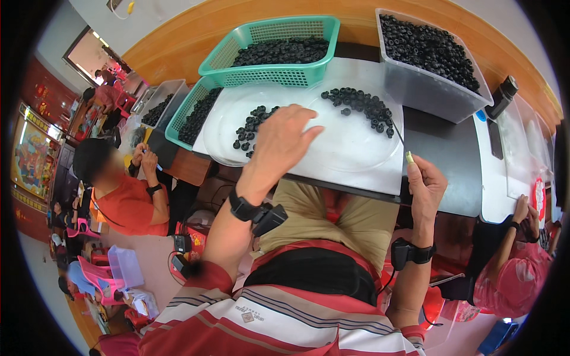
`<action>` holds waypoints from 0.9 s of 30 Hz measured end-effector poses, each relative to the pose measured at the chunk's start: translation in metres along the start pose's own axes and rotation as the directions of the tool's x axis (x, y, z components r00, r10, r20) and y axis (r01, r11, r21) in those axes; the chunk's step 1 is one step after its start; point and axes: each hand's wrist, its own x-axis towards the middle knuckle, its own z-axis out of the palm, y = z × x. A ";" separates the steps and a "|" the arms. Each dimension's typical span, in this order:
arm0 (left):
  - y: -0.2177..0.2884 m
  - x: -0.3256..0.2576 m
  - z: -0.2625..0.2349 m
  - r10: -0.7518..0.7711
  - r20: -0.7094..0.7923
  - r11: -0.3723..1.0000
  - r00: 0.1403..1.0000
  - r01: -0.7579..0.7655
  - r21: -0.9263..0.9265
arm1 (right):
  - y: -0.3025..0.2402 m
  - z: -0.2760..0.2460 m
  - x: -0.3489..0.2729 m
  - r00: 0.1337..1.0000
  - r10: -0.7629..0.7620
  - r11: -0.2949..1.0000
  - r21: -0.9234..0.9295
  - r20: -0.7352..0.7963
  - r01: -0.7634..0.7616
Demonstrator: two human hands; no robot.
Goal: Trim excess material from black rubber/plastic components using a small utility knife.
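Observation:
Small black ring-shaped parts (362, 108) lie in a curved heap on a round clear plate (350, 155) in front of me. More black parts (252, 124) sit to the left, partly hidden behind my left hand (287, 141). That hand hovers over the white board between the two heaps, fingers and thumb apart, with nothing visible in it. At the board's right edge my right hand (426, 185) pinches a thin dark pick (399, 132) by its pale yellowish end. The pick slants up and left, its tip close to the right end of the heap.
Behind the board stand a green basket (261, 78) and a clear plastic bin (427, 98), both holding black parts. A smaller green basket (176, 126) is at left. A dark bottle (502, 98) and a phone (495, 140) lie right. People sit on both sides.

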 end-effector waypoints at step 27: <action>0.032 0.042 0.062 0.053 0.264 0.967 0.963 0.016 -0.253 | 0.001 -0.002 0.000 1.000 -0.008 0.999 0.031 -0.023 0.009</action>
